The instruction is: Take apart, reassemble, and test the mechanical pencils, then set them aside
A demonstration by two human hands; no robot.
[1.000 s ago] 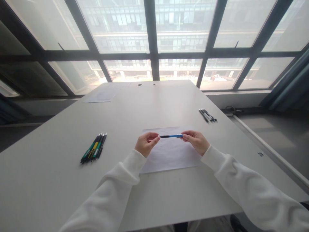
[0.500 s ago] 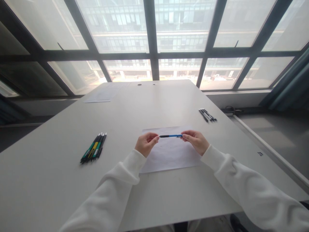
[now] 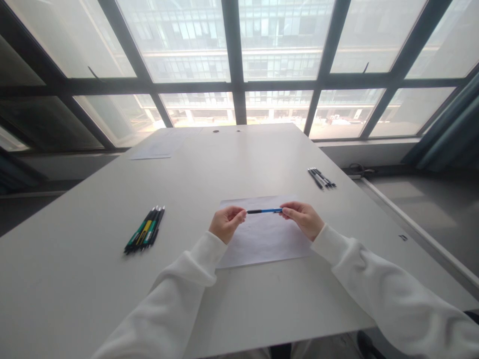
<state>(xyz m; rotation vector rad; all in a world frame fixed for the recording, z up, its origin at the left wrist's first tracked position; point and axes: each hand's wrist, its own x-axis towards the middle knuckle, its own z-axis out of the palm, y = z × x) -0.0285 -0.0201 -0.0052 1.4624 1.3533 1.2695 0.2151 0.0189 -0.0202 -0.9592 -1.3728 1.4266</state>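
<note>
Two hands: head view, both of mine raised over the white sheet [image 3: 264, 239] on the grey table [image 3: 75, 279].
Left hand [image 3: 224, 223]: my fingertips are pinched shut on the dark end of the blue pen [image 3: 265, 211].
Right hand [image 3: 304, 218]: my fingertips are closed on the pen's other end.
Pen: level between my hands, just above the sheet's far part.
Left side: a bunch of green, yellow and black pens [image 3: 145, 230] lies well apart.
Right side: a few dark pens [image 3: 322, 178] lie near the table's edge.
Far end: another sheet [image 3: 157, 147].
</note>
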